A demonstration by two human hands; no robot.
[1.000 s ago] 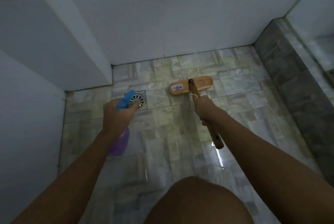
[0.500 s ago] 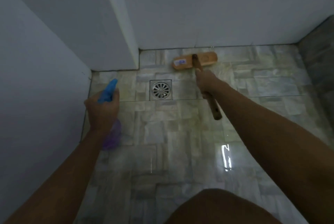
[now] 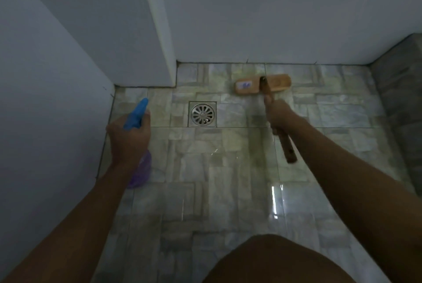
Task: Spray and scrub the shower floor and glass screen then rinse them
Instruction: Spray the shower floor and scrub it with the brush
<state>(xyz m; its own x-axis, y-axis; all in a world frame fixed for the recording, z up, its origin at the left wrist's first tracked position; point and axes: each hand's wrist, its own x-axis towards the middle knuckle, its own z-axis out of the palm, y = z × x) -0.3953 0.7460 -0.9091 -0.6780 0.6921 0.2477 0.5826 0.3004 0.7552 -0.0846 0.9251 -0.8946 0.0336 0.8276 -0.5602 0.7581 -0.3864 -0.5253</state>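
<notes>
My left hand (image 3: 127,139) grips a spray bottle (image 3: 136,113) with a blue trigger head and a purple body, held over the left side of the tiled shower floor (image 3: 205,168). My right hand (image 3: 277,115) holds the wooden handle of a scrub brush (image 3: 262,83). The brush's tan head lies flat on the floor near the back wall, right of the drain (image 3: 202,114). The floor is wet and shiny, with light reflecting near my right arm. No glass screen shows.
White walls (image 3: 251,20) close the back and left, with a wall corner jutting out at the back left. A dark stone ledge (image 3: 402,91) rises along the right. My knee (image 3: 274,262) fills the bottom middle.
The view has swung left and my left hand with the bottle has moved left, off the drain. The brush head now lies closer to the back wall.
</notes>
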